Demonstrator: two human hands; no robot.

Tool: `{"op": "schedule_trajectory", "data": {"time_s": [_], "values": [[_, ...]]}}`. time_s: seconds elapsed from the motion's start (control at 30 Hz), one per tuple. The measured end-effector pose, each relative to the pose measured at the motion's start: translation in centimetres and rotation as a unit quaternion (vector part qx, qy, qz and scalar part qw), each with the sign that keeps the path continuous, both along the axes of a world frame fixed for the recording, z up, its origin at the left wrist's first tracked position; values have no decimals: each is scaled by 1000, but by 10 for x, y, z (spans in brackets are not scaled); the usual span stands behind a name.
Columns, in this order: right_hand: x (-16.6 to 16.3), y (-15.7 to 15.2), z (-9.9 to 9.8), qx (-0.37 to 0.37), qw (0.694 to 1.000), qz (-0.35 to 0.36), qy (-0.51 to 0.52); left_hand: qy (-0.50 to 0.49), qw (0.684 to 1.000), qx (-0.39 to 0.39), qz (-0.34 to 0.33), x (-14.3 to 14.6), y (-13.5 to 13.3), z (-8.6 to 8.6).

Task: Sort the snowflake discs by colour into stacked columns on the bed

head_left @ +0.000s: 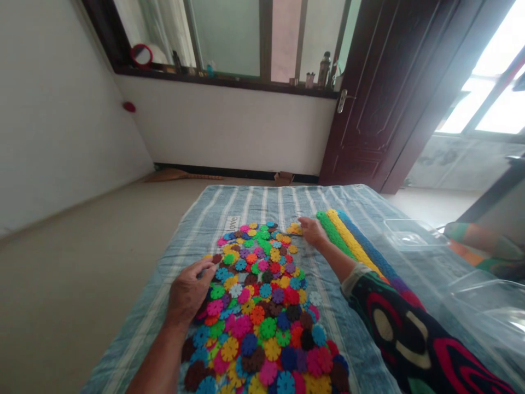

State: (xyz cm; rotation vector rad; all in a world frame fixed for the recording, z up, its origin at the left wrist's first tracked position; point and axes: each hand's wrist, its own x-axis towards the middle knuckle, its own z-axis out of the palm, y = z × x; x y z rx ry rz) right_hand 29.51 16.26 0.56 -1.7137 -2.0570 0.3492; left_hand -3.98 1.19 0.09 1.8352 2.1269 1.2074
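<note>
A wide spread of notched plastic snowflake discs [257,314] in many colours lies in front of me. At its left edge is my left hand [186,293], fingers bent and thumb drawn toward the index finger; a brown disc [217,258] shows by the fingertips, but what they pinch is hidden. My right hand [315,232] reaches to the far right edge of the spread. Its curled fingers touch a small group of yellow snowflake discs [293,229]. Right of that hand run long rods of joined discs, including a green rod [334,234], a yellow rod [351,241] and a blue rod [367,246].
Striped blue cloth [164,306] covers the surface. A card reading "love" [233,223] lies beyond the discs. Two clear plastic containers, a far one [414,235] and a near one [488,298], stand at the right. A dark red door [381,98] is behind.
</note>
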Motion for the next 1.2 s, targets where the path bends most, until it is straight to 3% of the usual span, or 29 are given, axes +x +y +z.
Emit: {"op": "schedule_trajectory", "data": {"time_s": [0.27, 0.53, 0.8, 1.2], "values": [[15, 10, 22, -73, 995, 35, -63, -19, 1000, -21, 10, 3, -2, 3], [15, 11, 22, -103, 989, 63, -85, -22, 999, -20, 10, 3, -1, 2], [26, 12, 24, -116, 992, 48, 10, -16, 1000, -14, 5, 4, -2, 4], [30, 19, 27, -175, 967, -45, 179, -6, 1000, 0, 8, 3, -1, 1]]}}
